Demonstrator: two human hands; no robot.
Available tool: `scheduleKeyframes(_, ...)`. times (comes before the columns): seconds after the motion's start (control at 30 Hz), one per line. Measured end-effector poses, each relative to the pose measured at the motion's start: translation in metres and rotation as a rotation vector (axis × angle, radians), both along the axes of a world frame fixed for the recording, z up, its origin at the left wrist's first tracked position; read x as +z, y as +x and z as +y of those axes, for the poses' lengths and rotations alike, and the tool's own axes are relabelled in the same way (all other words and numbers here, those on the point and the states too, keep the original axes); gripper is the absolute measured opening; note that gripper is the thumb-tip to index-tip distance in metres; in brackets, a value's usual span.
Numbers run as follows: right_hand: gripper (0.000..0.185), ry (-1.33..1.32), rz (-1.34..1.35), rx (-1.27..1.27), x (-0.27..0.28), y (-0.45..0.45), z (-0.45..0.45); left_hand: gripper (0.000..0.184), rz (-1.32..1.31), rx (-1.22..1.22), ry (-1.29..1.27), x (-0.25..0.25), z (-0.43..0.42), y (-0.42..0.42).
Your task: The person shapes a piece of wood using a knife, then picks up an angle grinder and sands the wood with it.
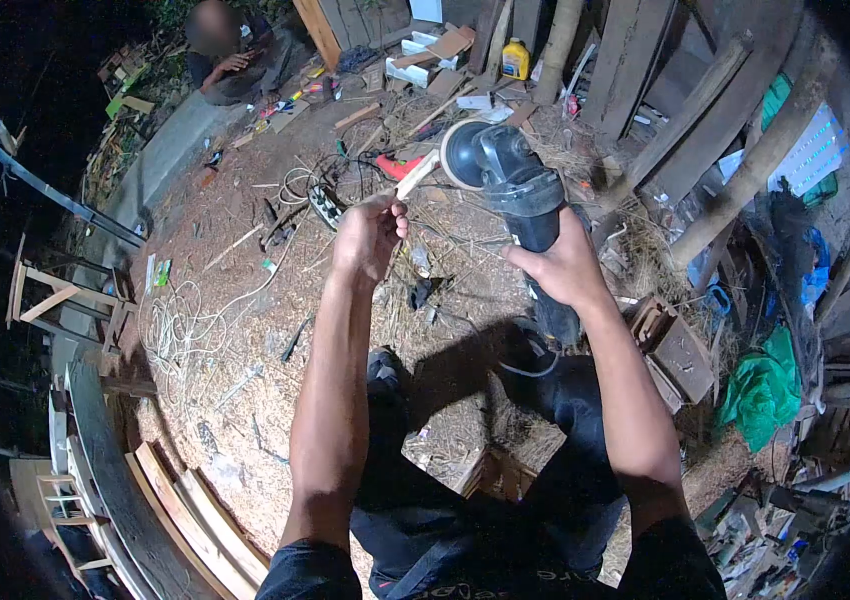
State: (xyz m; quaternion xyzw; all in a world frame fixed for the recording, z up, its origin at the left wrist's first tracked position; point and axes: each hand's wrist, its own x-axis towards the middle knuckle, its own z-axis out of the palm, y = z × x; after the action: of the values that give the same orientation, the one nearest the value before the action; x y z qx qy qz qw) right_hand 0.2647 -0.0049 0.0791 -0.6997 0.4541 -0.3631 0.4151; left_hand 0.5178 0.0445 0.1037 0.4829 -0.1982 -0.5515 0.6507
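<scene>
My right hand (565, 262) is wrapped round the dark body of an angle grinder (530, 190), whose head points away from me. A pale round disc (461, 155) sits on the grinder's head, facing left. Between the fingers of my left hand (370, 235) is a short, slim piece of light wood (418, 175). Its far end reaches the disc's edge; whether they touch, I cannot tell. Behind the wood, a red power tool (400, 168) lies on the ground.
A power strip (325, 205) and a coiled white cable (190, 335) lie on the shavings-covered ground. Wooden boards (195, 515) rest at lower left. Posts (710, 205) lean at right near a green plastic bag (763, 390). Another person (235, 60) sits at far left. A yellow bottle (516, 60) stands behind.
</scene>
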Motion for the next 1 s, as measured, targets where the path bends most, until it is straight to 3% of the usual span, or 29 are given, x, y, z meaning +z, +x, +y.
scheduleKeyframes(0.4,0.056,0.002,-0.024,0.037,0.009,0.001,0.004,0.014,-0.111,0.005,-0.03,0.0,0.003,0.003)
scheduleKeyframes(1.0,0.049,-0.013,-0.01,0.05,0.011,0.002,0.005,0.013,0.024,0.034,-0.016,-0.003,0.002,0.01)
